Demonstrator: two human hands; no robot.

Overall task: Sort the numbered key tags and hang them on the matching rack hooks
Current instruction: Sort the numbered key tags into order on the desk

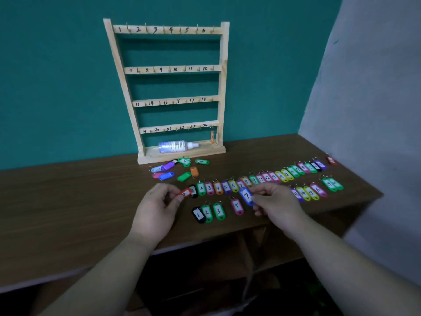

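Leftmost, a wide stretch of the brown table (pixel 75 201) shows at nine o'clock of the left hand (pixel 157 208), and the table's front edge slants down toward the lower left corner of the view. That hand pinches a red tag (pixel 186 192) between thumb and fingertips at the left end of the long row (pixel 233 185). I cannot tell whether it touches the black tag behind it.

At twelve o'clock of the hand, the wooden rack (pixel 222 87) stands at the table's back edge against the teal wall (pixel 57 87), with four rails numbered 1 to 24. An orange tag (pixel 212 135) hangs by hook 24, at the rack's five o'clock. The rack's base tray (pixel 182 156) holds a spray bottle (pixel 174 146) lying on its side. Loose tags (pixel 169 166) lie scattered just in front of the tray.

The long row runs from the left hand toward two o'clock, nearly to the table's right edge. Between the hands, near the front edge, sits the front row (pixel 218 211) with tags 1, 2, 3 and 5.

The right hand (pixel 276 204) grips a blue tag (pixel 246 196) marked 7 with thumb and curled fingers, just right of the pink 5. At its three o'clock lies a side row (pixel 306 193), its numbers blurred. A far red tag (pixel 331 160) lies alone near the grey wall (pixel 376 87).
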